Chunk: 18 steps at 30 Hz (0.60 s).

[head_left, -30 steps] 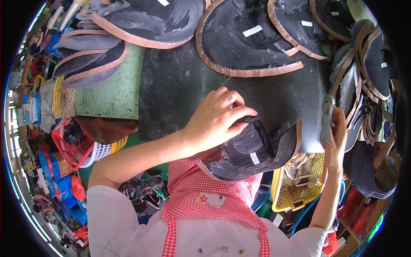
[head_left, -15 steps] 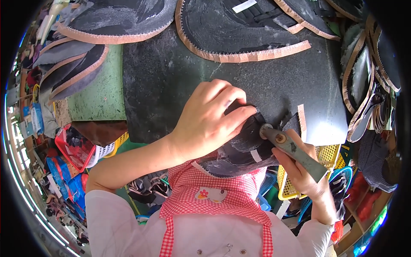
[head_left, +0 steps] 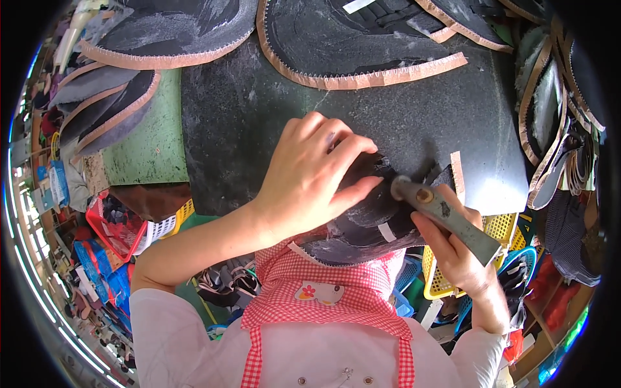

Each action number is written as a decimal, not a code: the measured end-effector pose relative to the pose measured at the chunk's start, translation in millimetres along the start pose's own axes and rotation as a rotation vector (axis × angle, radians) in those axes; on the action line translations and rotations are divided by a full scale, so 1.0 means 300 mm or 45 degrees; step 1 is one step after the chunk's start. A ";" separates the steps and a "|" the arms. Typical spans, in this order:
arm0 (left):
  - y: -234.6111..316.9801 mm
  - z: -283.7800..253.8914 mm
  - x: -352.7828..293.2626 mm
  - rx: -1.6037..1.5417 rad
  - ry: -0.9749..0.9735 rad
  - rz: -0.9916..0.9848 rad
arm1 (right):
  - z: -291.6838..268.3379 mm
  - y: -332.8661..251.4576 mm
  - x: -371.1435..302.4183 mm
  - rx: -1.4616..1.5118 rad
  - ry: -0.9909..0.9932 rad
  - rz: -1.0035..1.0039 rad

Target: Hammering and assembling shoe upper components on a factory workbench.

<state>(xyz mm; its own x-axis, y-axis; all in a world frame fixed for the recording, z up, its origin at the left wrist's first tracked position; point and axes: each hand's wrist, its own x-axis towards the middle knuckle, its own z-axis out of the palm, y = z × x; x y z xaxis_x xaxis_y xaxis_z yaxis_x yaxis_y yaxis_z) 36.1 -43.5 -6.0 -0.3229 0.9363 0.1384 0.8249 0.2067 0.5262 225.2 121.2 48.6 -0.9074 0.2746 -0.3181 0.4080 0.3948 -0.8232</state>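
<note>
While my left hand (head_left: 304, 178) steadies a curved black piece (head_left: 359, 221) by the near edge of a dark work mat (head_left: 252, 139), my right hand (head_left: 456, 258) holds a metal hammer (head_left: 447, 218), its round face at the piece; whether it touches or hangs just above, I cannot tell.

My left fingers bend over the piece's far end, thumb and forefinger apart with black material between their tips; whether they pinch it is unclear. My right fingers wrap the hammer, its handle hidden beneath the head. The piece lies between my hands, its near side in front of my red-checked apron (head_left: 278, 313).

Already in place on the piece are a white label (head_left: 386, 231) and tan edging (head_left: 458, 176). By my judgement, the hammering is partway: the hammer is at the piece, and both hands are engaged. How much is already flattened, and how much remains, does not show beneath hand and hammer.

Beyond the piece, a larger curved piece (head_left: 349, 68) lies on the mat, its tan border fixed by a zigzag stitch. Others lie at far left (head_left: 187, 35) and in a stack on the right (head_left: 542, 110); whether these are finished or waiting, I cannot say.
</note>
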 end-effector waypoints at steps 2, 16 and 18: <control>0.014 0.006 0.011 0.007 0.031 0.013 | 0.013 -0.005 0.013 -0.007 0.018 0.040; 0.038 -0.011 0.017 -0.688 -0.153 -0.198 | 0.129 0.066 0.103 0.474 0.304 0.221; 0.039 -0.008 0.018 -0.697 -0.160 -0.206 | 0.129 0.066 0.101 0.546 0.327 0.199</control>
<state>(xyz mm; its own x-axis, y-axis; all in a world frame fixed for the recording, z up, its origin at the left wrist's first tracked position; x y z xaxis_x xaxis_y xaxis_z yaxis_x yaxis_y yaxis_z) 42.8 -36.7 2.8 -0.3396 0.9384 -0.0632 0.3990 0.2046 0.8938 202.1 103.6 4.4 -0.7630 0.5290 -0.3714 0.4102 -0.0478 -0.9107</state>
